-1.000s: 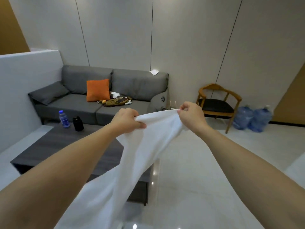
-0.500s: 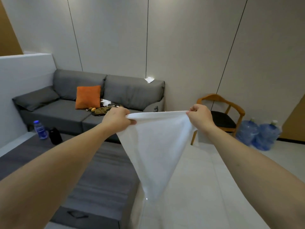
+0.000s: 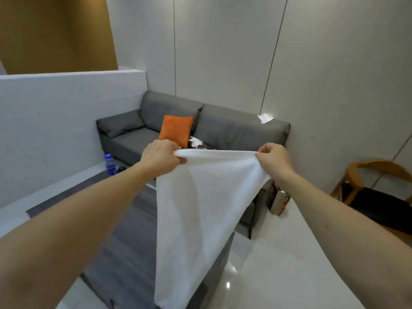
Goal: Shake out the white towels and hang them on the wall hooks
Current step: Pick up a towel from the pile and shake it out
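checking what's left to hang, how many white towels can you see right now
1: the white towel, stretched by its top edge between the left hand and right hand. Others may be out of view.

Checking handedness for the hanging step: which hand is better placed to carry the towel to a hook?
Neither clearly: the left hand and right hand pinch the white towel's top corners at equal height, and no hook is visible.

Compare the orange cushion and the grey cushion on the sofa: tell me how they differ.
The orange cushion stands upright against the sofa backrest; the grey cushion lies slumped over the armrest end. The orange cushion contrasts brightly with the upholstery, while the grey cushion matches it. The left hand covers the orange cushion's lower corner; the grey cushion shows whole. Both are soft, roughly rectangular and sit on the same sofa.
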